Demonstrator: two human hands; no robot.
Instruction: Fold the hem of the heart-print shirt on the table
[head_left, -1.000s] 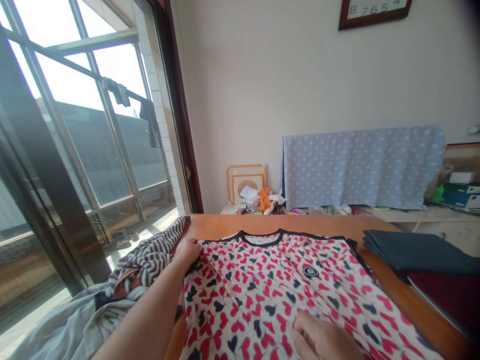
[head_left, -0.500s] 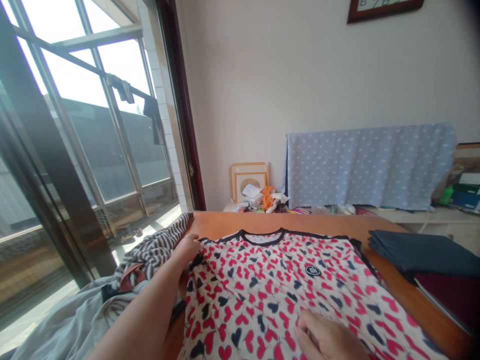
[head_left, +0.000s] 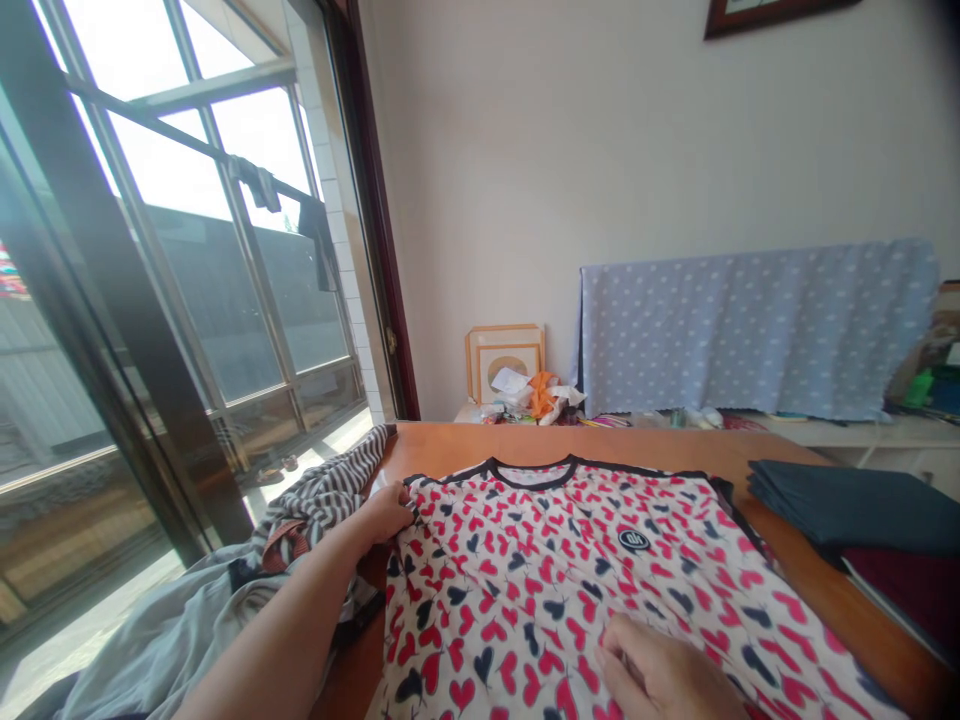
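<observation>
A white T-shirt (head_left: 525,590) with red and dark hearts, a black neckband and a round black badge lies spread on an orange-brown table (head_left: 645,440), collar at the far side. My left hand (head_left: 388,512) is closed on the shirt's edge at its left shoulder, fingers partly hidden behind the hand. Lower on the front of the shirt, my right hand (head_left: 664,668) is curled with thumb and fingers together, pinching the cloth; its fingertips are mostly hidden.
Rumpled striped and grey clothes (head_left: 217,610) are heaped at the left. On the right lie folded dark garments (head_left: 855,505) over a maroon one (head_left: 900,590). Behind the table stand a blue dotted cloth cover (head_left: 750,330), picture frames (head_left: 504,350) and assorted clutter. A glass door (head_left: 187,300) is at the left.
The whole view has shifted slightly, so things sit a little farther right. Both hands stay at about the same places on the shirt, which remains spread out.
</observation>
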